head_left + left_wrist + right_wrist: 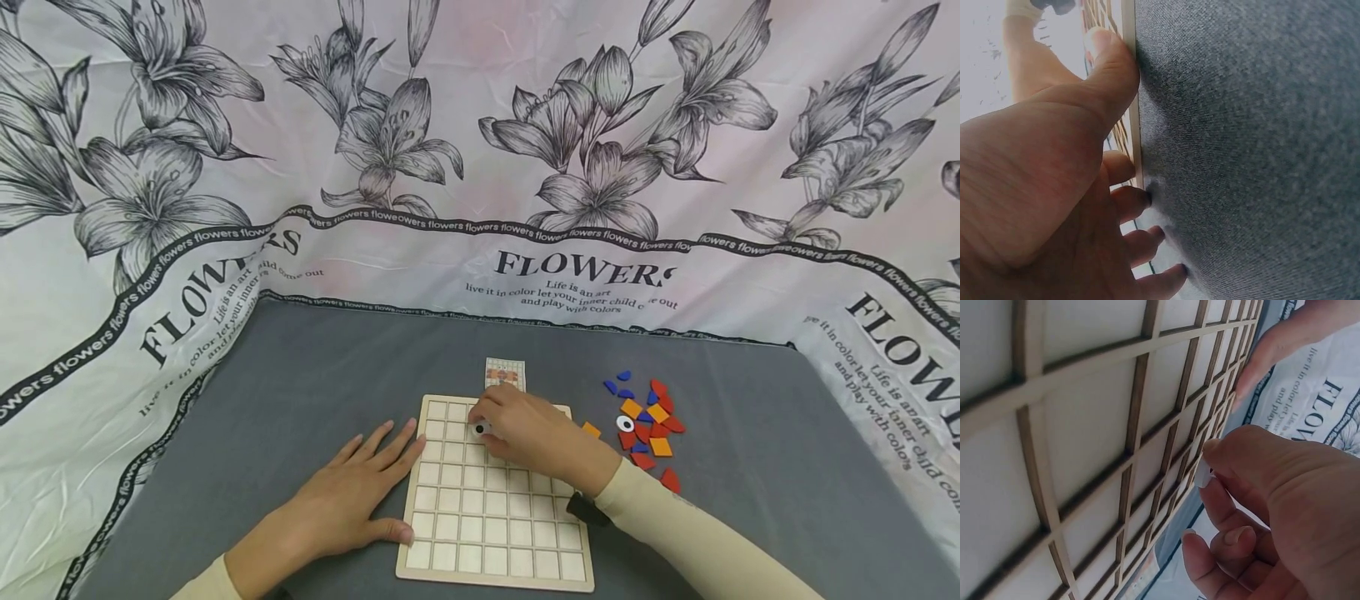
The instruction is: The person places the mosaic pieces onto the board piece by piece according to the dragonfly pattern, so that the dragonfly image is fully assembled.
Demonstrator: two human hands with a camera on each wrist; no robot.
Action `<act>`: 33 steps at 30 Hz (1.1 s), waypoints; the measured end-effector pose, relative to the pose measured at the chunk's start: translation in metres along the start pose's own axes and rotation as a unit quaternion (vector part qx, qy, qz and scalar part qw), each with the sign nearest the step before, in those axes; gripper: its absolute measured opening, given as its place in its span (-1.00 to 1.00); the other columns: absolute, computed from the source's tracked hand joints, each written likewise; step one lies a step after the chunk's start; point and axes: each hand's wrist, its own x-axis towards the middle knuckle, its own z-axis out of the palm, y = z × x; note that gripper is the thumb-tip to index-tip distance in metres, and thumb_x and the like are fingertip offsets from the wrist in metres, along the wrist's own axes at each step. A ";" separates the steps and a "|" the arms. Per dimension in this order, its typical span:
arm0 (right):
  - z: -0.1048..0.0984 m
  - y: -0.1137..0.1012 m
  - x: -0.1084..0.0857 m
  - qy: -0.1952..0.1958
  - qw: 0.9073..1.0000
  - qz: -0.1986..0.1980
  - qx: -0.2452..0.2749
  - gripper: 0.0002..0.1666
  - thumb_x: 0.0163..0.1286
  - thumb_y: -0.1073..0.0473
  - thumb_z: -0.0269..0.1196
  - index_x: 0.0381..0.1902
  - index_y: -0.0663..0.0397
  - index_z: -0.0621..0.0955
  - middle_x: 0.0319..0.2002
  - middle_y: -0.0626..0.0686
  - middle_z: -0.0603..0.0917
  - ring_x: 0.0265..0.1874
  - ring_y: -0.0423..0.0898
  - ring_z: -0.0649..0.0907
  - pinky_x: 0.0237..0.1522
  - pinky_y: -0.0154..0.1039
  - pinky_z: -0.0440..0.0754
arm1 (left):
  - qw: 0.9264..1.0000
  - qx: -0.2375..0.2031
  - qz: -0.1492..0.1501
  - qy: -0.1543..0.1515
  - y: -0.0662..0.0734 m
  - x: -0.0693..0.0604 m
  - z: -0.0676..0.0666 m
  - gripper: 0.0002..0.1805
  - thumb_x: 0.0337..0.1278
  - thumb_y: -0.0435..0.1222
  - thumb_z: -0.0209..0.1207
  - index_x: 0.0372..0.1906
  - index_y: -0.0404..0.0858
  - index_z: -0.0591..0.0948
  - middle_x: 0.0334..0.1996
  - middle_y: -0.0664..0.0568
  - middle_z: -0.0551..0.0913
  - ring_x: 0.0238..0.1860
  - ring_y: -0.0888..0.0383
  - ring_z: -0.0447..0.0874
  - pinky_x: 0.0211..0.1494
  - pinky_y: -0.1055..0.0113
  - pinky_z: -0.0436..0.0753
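A wooden grid board (pixel 495 577) lies on the grey cloth, its square cells bordered by raised strips. My right hand (pixel 528 429) is over the board's upper part and pinches a small white disc with a black dot (pixel 481 427) between thumb and fingers. In the right wrist view the disc (pixel 1202 475) shows as a white edge at the fingertips, close to the grid. My left hand (pixel 341 504) rests spread at the board's left edge. In the left wrist view its thumb (pixel 1113 62) touches the board's side, and the other fingers reach along that edge.
Right of the board lie several loose red, blue and orange pieces (pixel 660 447) and another white disc with a dark centre (pixel 626 424). A small printed pattern card (pixel 506 367) is beyond the board's far edge. Flower-printed cloth (pixel 420 267) hangs around the grey table surface (pixel 315 367).
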 end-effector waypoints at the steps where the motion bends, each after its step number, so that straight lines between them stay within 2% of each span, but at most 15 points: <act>1: 0.000 0.000 0.001 -0.004 1.000 0.002 0.003 -0.71 0.38 0.15 0.51 0.03 0.02 0.76 -0.06 -0.03 0.69 -0.14 -0.17 0.67 -0.15 -0.31 0.72 | 1.000 0.000 0.000 0.000 0.000 0.000 0.000 0.20 0.12 0.39 0.25 0.73 -0.12 0.12 0.72 -0.08 -0.01 0.70 -0.25 -0.08 0.59 -0.35 0.10; 18: 0.004 0.000 0.004 -0.013 1.000 -0.010 0.006 -0.75 0.40 0.10 0.51 0.00 -0.06 0.79 -0.04 -0.06 0.70 -0.09 -0.18 0.68 -0.12 -0.31 0.71 | 1.000 -0.003 -0.002 -0.003 -0.001 0.000 0.001 0.22 0.12 0.40 0.25 0.74 -0.11 0.09 0.73 -0.07 -0.04 0.70 -0.25 -0.10 0.59 -0.36 0.09; 33: 0.006 0.002 0.005 -0.011 1.000 -0.007 0.011 -0.75 0.38 0.08 0.53 -0.01 -0.09 0.80 -0.05 -0.09 0.69 -0.14 -0.22 0.69 -0.19 -0.32 0.71 | 1.000 -0.005 0.002 0.003 -0.002 -0.001 0.002 0.21 0.13 0.39 0.24 0.74 -0.11 0.09 0.73 -0.07 -0.03 0.70 -0.25 -0.09 0.58 -0.37 0.09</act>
